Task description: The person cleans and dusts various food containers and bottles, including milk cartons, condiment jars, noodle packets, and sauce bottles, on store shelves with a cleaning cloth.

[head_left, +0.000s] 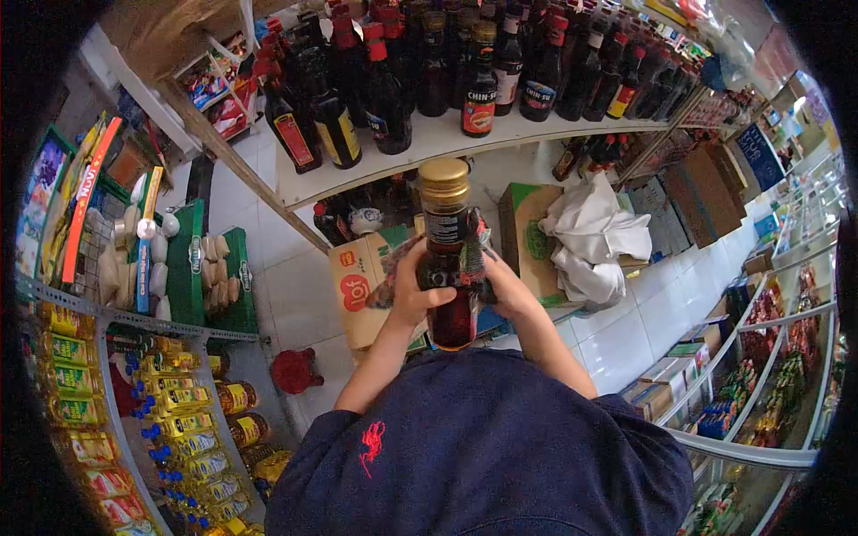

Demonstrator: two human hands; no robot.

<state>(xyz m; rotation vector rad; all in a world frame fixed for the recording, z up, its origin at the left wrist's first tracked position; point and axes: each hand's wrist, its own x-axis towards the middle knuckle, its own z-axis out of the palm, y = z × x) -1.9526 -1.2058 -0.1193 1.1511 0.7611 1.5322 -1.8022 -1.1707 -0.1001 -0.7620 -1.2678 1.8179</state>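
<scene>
Upright in front of my chest is a dark sauce bottle [450,313] with a gold screw cap and a dark label. My left hand [416,290] is closed round its left side, thumb across the front. A dark patterned cloth [471,257] lies against the bottle's right side and also shows behind my left hand. My right hand [507,284] is closed on the cloth beside the bottle; its fingertips are mostly hidden. Past the bottle stands a shelf [357,181] crowded with sauce bottles, including a Chin-Su bottle [479,89] with a red label.
Below the shelf are a cardboard box [353,290], another box [518,232] and white plastic bags [597,232]. Cooking oil bottles [183,420] line the left rack. A red stool [296,371] stands on the tiled floor. Shelves of packets [760,384] run along the right.
</scene>
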